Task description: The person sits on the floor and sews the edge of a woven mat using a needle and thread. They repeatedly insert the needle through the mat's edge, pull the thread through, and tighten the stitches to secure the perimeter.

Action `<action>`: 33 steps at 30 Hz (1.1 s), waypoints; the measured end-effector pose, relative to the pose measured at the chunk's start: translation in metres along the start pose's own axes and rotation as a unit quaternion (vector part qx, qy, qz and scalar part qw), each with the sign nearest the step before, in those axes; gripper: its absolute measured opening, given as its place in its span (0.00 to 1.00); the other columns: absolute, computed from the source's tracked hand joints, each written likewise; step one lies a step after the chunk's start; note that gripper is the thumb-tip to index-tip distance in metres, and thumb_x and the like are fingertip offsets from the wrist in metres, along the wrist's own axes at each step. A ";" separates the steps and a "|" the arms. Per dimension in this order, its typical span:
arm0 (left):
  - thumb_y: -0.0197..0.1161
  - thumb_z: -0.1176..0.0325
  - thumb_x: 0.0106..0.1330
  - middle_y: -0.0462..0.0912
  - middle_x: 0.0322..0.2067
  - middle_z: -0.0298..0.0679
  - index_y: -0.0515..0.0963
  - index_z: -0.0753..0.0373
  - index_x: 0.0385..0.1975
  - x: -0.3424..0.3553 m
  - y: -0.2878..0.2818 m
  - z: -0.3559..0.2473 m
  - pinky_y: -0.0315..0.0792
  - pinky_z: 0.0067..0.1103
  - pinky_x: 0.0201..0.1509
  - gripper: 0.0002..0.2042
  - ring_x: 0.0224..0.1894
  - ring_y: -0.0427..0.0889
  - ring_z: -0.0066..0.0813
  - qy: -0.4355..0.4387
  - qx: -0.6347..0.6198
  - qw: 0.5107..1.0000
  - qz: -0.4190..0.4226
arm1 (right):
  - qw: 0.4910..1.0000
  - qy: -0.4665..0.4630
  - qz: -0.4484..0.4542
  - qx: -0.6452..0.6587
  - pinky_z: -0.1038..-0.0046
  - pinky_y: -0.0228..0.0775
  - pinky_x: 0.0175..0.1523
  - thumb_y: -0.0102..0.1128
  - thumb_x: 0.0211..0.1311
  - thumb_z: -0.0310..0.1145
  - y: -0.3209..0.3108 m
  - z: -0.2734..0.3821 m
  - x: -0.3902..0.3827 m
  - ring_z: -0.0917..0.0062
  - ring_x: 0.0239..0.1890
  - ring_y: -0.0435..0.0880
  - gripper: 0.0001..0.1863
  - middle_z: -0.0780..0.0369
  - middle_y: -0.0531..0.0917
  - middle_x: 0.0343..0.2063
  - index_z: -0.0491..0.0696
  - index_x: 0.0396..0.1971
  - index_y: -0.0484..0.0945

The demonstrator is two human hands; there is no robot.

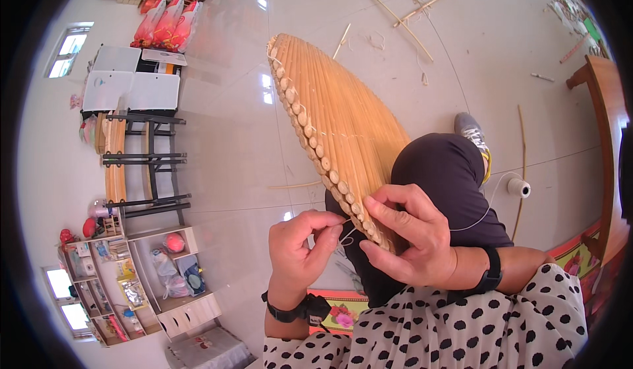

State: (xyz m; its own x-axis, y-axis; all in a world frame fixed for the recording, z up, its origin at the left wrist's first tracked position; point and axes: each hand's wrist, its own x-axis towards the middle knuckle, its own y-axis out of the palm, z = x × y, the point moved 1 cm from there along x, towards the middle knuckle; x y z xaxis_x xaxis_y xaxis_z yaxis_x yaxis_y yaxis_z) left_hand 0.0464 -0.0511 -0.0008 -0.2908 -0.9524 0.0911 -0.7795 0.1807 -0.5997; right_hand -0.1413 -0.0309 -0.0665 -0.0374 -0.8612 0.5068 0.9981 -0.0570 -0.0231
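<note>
From where I stand, the panel (339,108) of bound stalks leans against the person's thigh (445,171), above the floor (227,171); its long axis slants from the far left tip down to the right, so the near end sits between the two hands and the rest points away from them. The right hand (422,237) is clamped on that near end, its fingers on the face and the rim; the left hand (300,247) has thumb and forefinger together on a thread (348,240), just outside the row of round cut ends (326,163). What matters is this: the rim lies immediately to the right of the left fingertips, with the left hand nearer the thread and the right hand nearer the stalks; a spool (519,187) lies on the floor beyond the thigh, its strand (490,204) curving back toward the right hand; whether it joins the pinched thread, I cannot tell; crossed sticks (396,24) lie past the panel.
</note>
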 end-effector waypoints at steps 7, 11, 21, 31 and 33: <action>0.65 0.80 0.59 0.76 0.17 0.37 0.80 0.65 0.34 0.003 0.001 0.005 0.63 0.17 0.20 0.05 0.16 0.72 0.23 0.088 0.036 0.995 -0.011 | 1.000 0.005 0.010 0.013 0.73 0.72 0.42 0.73 0.45 0.27 0.000 -0.001 0.000 0.70 0.37 0.76 0.31 0.55 0.78 0.45 0.40 0.55 0.79; 0.65 0.81 0.60 0.74 0.16 0.37 0.80 0.65 0.34 0.004 0.004 0.002 0.61 0.18 0.20 0.05 0.15 0.71 0.24 0.109 0.052 0.992 -0.023 | 1.000 0.007 0.010 0.015 0.73 0.72 0.42 0.73 0.46 0.27 0.000 -0.001 0.000 0.70 0.37 0.76 0.31 0.55 0.78 0.45 0.40 0.55 0.79; 0.65 0.81 0.61 0.75 0.17 0.36 0.80 0.67 0.34 0.005 0.009 -0.002 0.62 0.17 0.20 0.04 0.16 0.72 0.21 0.109 0.042 0.993 -0.030 | 1.000 0.005 0.007 0.013 0.72 0.72 0.43 0.74 0.45 0.27 -0.001 0.000 0.000 0.69 0.37 0.76 0.31 0.54 0.78 0.45 0.40 0.55 0.79; 0.64 0.81 0.63 0.81 0.22 0.38 0.81 0.66 0.35 -0.007 0.008 -0.015 0.66 0.17 0.23 0.04 0.19 0.76 0.20 -0.035 0.032 0.998 -0.037 | 1.000 -0.001 0.002 0.008 0.72 0.72 0.42 0.74 0.44 0.27 -0.001 0.000 0.000 0.69 0.37 0.77 0.31 0.54 0.79 0.45 0.39 0.54 0.79; 0.64 0.81 0.63 0.81 0.21 0.38 0.80 0.66 0.35 -0.007 0.008 -0.011 0.66 0.17 0.23 0.04 0.19 0.76 0.20 -0.008 0.042 0.998 -0.038 | 1.000 -0.001 0.002 0.007 0.72 0.72 0.42 0.74 0.44 0.27 -0.001 0.000 0.000 0.69 0.36 0.77 0.31 0.54 0.79 0.45 0.39 0.54 0.79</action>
State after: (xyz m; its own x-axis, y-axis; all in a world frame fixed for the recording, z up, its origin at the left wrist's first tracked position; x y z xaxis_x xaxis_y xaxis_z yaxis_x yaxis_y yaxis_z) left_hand 0.0360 -0.0402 0.0030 -0.2235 -0.9664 0.1267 -0.7491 0.0872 -0.6566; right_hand -0.1418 -0.0308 -0.0664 -0.0336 -0.8602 0.5088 0.9988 -0.0469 -0.0133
